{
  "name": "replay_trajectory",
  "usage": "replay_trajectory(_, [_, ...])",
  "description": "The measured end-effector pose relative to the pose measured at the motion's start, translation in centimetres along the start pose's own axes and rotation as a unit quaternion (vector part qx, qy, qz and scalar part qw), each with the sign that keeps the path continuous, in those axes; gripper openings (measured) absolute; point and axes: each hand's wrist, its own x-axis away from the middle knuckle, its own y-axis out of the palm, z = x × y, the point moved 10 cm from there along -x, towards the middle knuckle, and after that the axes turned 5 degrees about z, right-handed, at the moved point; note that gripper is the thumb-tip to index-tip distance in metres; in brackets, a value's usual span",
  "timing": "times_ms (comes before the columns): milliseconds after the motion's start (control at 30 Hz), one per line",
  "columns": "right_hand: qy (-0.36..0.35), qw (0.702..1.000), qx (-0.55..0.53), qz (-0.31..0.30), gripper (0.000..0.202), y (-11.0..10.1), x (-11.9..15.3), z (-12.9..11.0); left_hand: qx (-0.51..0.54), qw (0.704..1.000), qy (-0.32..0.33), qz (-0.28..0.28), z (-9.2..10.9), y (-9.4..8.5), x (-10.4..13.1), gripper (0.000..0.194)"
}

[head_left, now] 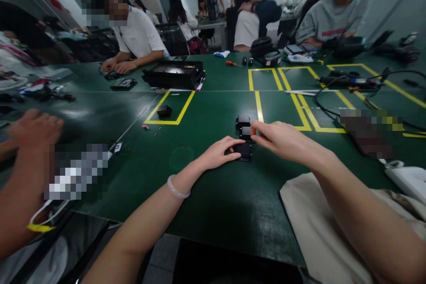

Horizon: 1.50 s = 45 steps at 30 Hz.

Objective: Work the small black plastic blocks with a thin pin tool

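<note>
Three small black box-shaped parts stand in a short row on the green table: a far one (pixel 242 121), a middle one (pixel 245 133) and a near one (pixel 245 152). My left hand (pixel 219 153) has its thumb and fingers around the left side of the near black box. My right hand (pixel 278 136) is closed in a pinch at the right end of the middle box. Whatever sits between those right fingertips is hidden. A pale bangle (pixel 178 187) circles my left wrist.
Yellow tape (pixel 163 122) marks rectangles on the table; one holds another small black part (pixel 163 111). A black tray (pixel 175 75) and an orange screwdriver (pixel 230 63) lie farther back. Beige cloth (pixel 299 204) and a cable (pixel 319 106) are at right. A person's arm (pixel 29 159) is at left.
</note>
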Motion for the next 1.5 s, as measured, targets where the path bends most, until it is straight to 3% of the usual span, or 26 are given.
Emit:
replay_trajectory(333, [0.027, 0.999, 0.030, 0.001, 0.022, -0.05, -0.06, 0.47, -0.003, 1.000, -0.005, 0.000, 0.05, -0.07, 0.03, 0.045])
replay_trajectory(567, [0.001, 1.000, 0.007, -0.001, 0.017, -0.11, 0.10, -0.04, 0.000, 1.000, -0.004, 0.001, 0.10, -0.12, 0.04, 0.046])
replay_trajectory(767, [0.035, 0.999, 0.036, 0.008, 0.022, -0.04, -0.12, 0.83, -0.004, 1.000, -0.006, 0.000, 0.13, -0.09, 0.05, 0.045])
replay_trajectory(967, [-0.001, 1.000, -0.004, 0.003, 0.015, 0.11, -0.03, 0.31, -0.003, 1.000, -0.011, -0.002, 0.11, -0.06, 0.06, 0.046])
replay_trajectory(1133, [0.028, 0.999, 0.023, 0.013, 0.020, -0.15, -0.07, 0.67, -0.004, 1.000, -0.009, 0.000, 0.05, -0.04, 0.07, 0.046])
replay_trajectory(1333, [-0.002, 1.000, 0.004, 0.009, 0.019, -0.24, 0.09, -0.17, 0.000, 1.000, -0.012, 0.004, 0.01, -0.10, 0.07, 0.047])
replay_trajectory(1500, [0.020, 0.999, 0.027, 0.014, 0.022, -0.34, -0.02, 0.22, -0.007, 1.000, -0.010, 0.001, 0.00, -0.06, 0.05, 0.048])
